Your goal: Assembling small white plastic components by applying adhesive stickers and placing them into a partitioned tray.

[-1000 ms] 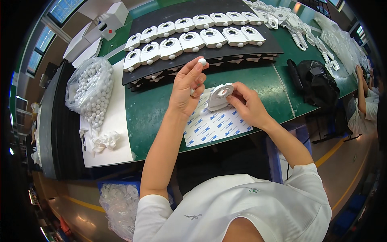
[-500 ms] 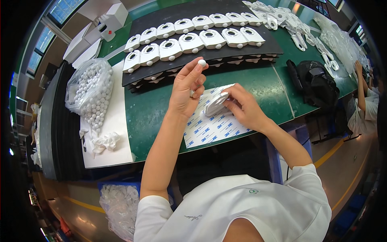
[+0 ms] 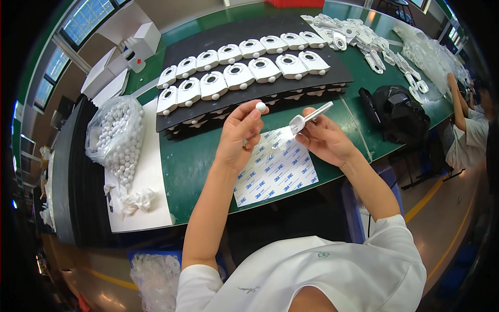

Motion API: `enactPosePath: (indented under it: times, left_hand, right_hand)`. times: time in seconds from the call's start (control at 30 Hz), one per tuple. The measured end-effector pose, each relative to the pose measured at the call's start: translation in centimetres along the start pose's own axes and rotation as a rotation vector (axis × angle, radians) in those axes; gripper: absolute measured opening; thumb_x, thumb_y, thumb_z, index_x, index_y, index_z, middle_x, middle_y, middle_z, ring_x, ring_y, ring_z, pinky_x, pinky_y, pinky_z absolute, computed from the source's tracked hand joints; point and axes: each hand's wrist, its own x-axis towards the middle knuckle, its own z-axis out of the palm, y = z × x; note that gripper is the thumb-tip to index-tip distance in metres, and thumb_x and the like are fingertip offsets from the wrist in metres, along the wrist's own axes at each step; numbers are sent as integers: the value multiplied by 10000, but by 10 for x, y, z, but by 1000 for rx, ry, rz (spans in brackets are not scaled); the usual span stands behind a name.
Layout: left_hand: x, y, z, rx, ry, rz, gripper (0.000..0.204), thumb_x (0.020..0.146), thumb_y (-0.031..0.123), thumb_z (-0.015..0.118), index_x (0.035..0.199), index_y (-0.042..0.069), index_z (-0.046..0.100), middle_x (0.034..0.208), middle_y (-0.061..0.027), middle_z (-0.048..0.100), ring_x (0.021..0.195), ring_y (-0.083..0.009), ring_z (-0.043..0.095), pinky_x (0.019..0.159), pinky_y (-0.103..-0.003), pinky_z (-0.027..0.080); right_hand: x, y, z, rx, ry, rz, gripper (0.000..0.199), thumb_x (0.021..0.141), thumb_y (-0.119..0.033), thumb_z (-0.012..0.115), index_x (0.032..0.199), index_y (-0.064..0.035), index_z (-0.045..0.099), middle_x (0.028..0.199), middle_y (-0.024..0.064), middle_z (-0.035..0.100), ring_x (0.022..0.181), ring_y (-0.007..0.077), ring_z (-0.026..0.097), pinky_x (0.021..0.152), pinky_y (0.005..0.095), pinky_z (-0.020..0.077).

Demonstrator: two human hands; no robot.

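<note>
Between the thumb and fingertips of my left hand [image 3: 239,136] is a small white ball [image 3: 261,106]. Something white also shows against the curled lower fingers of that hand, too covered to name. My right hand [image 3: 328,139] grips a white plastic part [image 3: 311,118], turned edge-on so that its narrow end faces the ball. A gap separates ball and part. Beneath both hands lies a white sheet with blue print [image 3: 276,174] on the green table [image 3: 202,156]. Beyond them, two rows of similar white parts [image 3: 238,75], each with a round opening and a ball at the front, stand on black foam boards [image 3: 208,112].
At left, a clear bag of white balls [image 3: 117,127] rests on a white board [image 3: 156,208] beside crumpled white scraps [image 3: 138,202]. Loose white parts [image 3: 353,34] are heaped at the far right, near a black bag [image 3: 397,114]. Another person's arm [image 3: 456,99] reaches in at right.
My right hand has lifted the white part off the sheet and turned it edge-on. My left hand still pinches the ball. The whole view has shifted slightly.
</note>
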Motion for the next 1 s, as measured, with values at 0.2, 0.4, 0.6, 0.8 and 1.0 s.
enactPosePath:
  times: [0.2, 0.4, 0.6, 0.8, 1.0]
  left_hand:
    - [-3, -1, 5, 138, 9, -55, 224, 832, 221, 618, 984, 58, 595, 830, -16, 570, 544, -19, 381, 378, -135, 226]
    - [-5, 0, 11, 202, 16, -82, 221, 810, 167, 643, 999, 63, 596, 767, 15, 563, 542, -7, 382, 398, -131, 243]
    - [-5, -1, 9, 228, -29, -65, 277, 776, 129, 669, 1031, 58, 586, 716, 39, 534, 518, 4, 385, 408, -135, 248]
    - [-6, 0, 9, 221, -59, -83, 301, 800, 141, 642, 1080, 53, 573, 715, 35, 530, 540, 1, 387, 407, -133, 244]
    - [-6, 0, 16, 212, -28, -94, 293, 841, 165, 597, 1108, 52, 554, 809, -11, 586, 593, -17, 425, 392, -122, 254]
  right_hand:
    - [0, -14, 3, -420, -86, -265, 185, 770, -119, 661, 861, -113, 500, 1053, 105, 567, 1006, 195, 522, 841, 295, 445]
    - [-5, -27, 12, -1096, -129, -705, 187, 617, -19, 709, 679, -88, 546, 973, 84, 628, 937, 226, 544, 772, 297, 463]
    - [-8, -34, 21, -1610, -211, -984, 189, 557, 18, 684, 652, -90, 562, 954, 43, 643, 912, 258, 550, 722, 303, 477]
    - [-2, -27, 14, -1455, -146, -912, 193, 591, 39, 681, 672, -84, 556, 968, 80, 632, 912, 237, 552, 748, 303, 475]
    - [12, -12, 2, -592, -15, -489, 167, 798, -39, 603, 926, -79, 502, 1042, 115, 573, 992, 197, 549, 858, 324, 451]
